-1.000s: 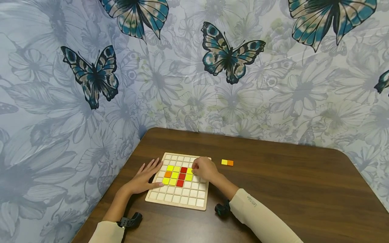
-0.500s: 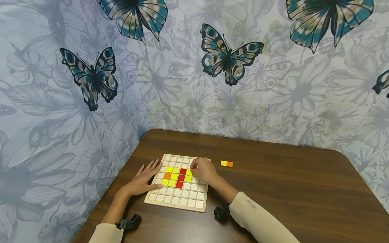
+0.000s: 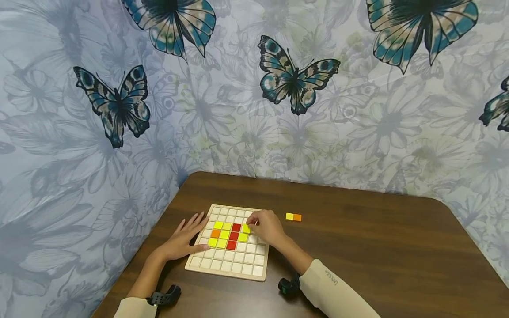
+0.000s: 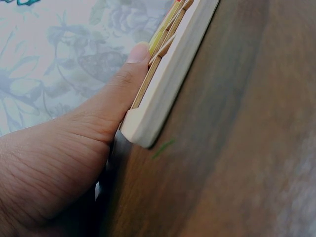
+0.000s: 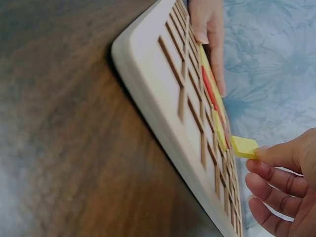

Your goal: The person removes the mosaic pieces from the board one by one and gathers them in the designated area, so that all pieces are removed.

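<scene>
A pale wooden board (image 3: 225, 268) with a grid of square cells lies on the table. Yellow, red and orange square tiles fill several cells near its middle. My right hand (image 3: 266, 226) pinches a yellow tile (image 5: 243, 146) between thumb and index finger at the upper right of that group. In the right wrist view the tile is tilted and stands out from the grid; its far edge is at or close to the board. My left hand (image 3: 180, 240) rests with spread, straight fingers along the board's left edge. Its thumb (image 4: 138, 53) lies over the rim in the left wrist view.
Two loose tiles, one yellow (image 3: 289, 216) and one orange (image 3: 297, 217), lie side by side on the brown table (image 3: 358, 247), right of the board. A patterned butterfly wall covering (image 3: 302, 145) hangs behind the table. Black wrist straps (image 3: 164, 296) sit at both sleeves.
The head view has shifted slightly, so the scene sits lower and further left. My right hand still pinches the yellow tile, which shows slightly more to the right of its column. My left hand stays put.
</scene>
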`<action>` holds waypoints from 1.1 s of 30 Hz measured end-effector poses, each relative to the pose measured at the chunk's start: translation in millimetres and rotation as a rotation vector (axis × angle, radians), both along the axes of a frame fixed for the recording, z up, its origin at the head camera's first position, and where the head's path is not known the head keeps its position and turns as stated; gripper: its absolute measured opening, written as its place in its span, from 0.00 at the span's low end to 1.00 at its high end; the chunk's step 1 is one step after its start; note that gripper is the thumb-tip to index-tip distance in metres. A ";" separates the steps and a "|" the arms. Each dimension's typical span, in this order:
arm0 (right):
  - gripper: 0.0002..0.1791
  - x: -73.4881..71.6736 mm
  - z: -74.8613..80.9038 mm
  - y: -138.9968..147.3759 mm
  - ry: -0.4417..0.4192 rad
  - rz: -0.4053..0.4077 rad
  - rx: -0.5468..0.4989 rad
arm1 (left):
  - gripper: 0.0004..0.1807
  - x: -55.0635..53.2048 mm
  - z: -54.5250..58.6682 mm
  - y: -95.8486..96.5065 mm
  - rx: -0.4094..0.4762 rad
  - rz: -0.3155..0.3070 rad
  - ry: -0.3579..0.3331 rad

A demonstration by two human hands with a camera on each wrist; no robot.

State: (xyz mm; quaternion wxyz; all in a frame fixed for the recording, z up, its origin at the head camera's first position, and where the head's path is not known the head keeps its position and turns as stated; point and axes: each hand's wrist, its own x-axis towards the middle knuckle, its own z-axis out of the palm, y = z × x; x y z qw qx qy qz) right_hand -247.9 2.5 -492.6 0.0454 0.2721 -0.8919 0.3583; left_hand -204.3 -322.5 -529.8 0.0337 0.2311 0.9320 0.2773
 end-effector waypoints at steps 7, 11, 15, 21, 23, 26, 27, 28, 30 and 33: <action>0.03 3.4 4.3 11.1 -0.017 -0.003 -0.052 | 0.53 1.7 0.0 -1.4 0.002 0.006 0.001; 0.03 5.3 7.5 19.3 -0.025 0.006 -0.090 | 0.53 2.9 0.5 -2.3 -0.002 0.010 -0.003; 0.03 6.4 11.1 28.9 -0.030 0.001 -0.124 | 0.53 1.6 0.8 -1.7 0.002 0.009 -0.006; 0.04 5.4 12.8 46.7 -0.052 -0.032 -0.158 | 0.52 -0.3 0.2 1.2 0.003 -0.004 -0.030; 0.04 4.8 14.1 52.5 -0.064 -0.046 -0.166 | 0.52 -0.7 -0.4 1.7 0.004 -0.006 -0.031; 0.04 2.9 15.9 60.7 -0.070 -0.066 -0.175 | 0.52 -1.3 -0.9 1.6 0.009 -0.005 -0.023; 0.04 2.3 16.6 63.0 -0.070 -0.071 -0.176 | 0.52 -1.5 -1.0 1.4 0.012 -0.005 -0.020; 0.03 1.7 17.4 65.2 -0.069 -0.078 -0.179 | 0.52 -1.6 -0.9 1.1 0.012 -0.005 -0.018; 0.03 0.3 18.2 69.1 -0.063 -0.088 -0.185 | 0.52 -1.6 -0.3 0.7 0.009 -0.007 -0.015; 0.03 -1.9 17.9 74.0 -0.061 -0.101 -0.194 | 0.52 -1.5 0.6 -0.5 0.003 -0.010 -0.014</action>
